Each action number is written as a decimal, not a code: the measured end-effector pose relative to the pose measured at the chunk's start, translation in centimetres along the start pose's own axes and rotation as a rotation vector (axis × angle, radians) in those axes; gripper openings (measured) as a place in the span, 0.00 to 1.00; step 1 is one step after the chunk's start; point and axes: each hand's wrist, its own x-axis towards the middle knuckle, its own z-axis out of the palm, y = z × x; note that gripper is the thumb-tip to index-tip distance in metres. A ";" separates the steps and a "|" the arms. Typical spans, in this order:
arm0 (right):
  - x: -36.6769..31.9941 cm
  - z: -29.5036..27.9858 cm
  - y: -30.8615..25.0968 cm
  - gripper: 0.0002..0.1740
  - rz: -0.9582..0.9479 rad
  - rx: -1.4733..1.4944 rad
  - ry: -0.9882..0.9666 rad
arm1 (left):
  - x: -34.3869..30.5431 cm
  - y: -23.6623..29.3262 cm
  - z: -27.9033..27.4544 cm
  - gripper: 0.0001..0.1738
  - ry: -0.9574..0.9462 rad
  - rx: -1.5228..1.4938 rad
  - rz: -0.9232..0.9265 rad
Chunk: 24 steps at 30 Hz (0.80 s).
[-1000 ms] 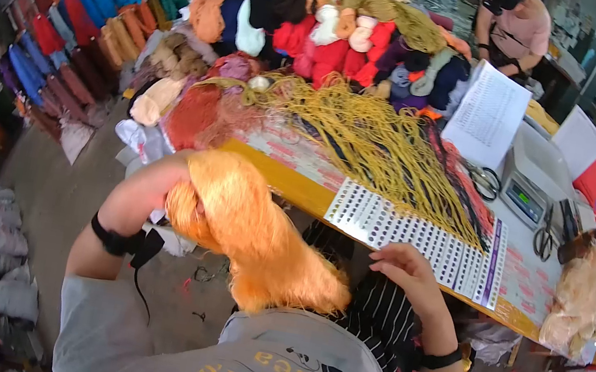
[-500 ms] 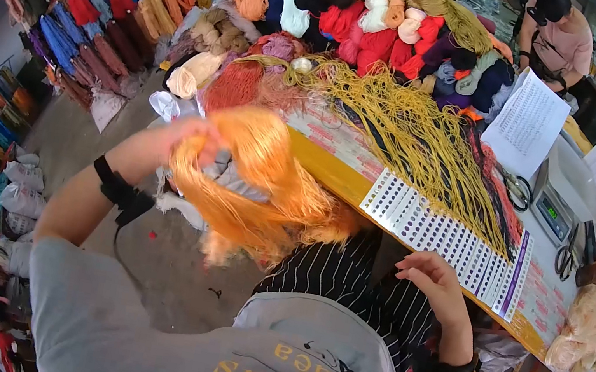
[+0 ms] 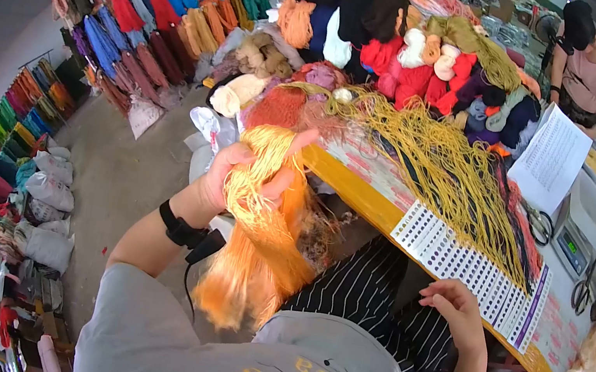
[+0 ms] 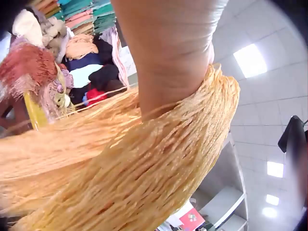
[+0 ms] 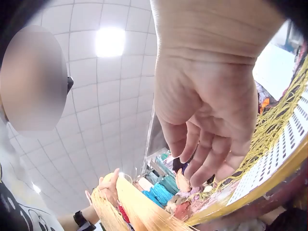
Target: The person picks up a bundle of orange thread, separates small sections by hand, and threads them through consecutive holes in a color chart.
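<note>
A hank of shiny orange yarn [image 3: 258, 234] hangs from my left hand [image 3: 225, 174], its strands draped over the hand and falling beside my lap. In the left wrist view the yarn [image 4: 144, 163] wraps around the hand and covers the fingers. The right wrist view shows the left hand [image 5: 109, 190] with fingers extended through the strands. My right hand [image 3: 453, 303] is held by the table's front edge, near the dotted card [image 3: 468, 274]; its fingers [image 5: 211, 154] are loosely bent with nothing in them.
Yellow-green cords [image 3: 437, 154] spread across the table [image 3: 349, 187], with colored yarn piles [image 3: 412, 71] behind. Scissors [image 3: 581, 296], a scale [image 3: 573, 246] and a paper sheet [image 3: 551, 157] lie at the right. Yarn hangs on racks at the left; another person [image 3: 586, 69] is at the back right.
The orange yarn has swung from stretching across my lap to hanging down from my left hand, whose fingers are now spread. The head view has shifted, and my right hand stays loosely bent.
</note>
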 end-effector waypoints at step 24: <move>-1.7 -7.0 3.0 0.08 -0.082 -0.127 0.367 | 18.7 23.6 17.2 0.24 -0.279 0.435 0.685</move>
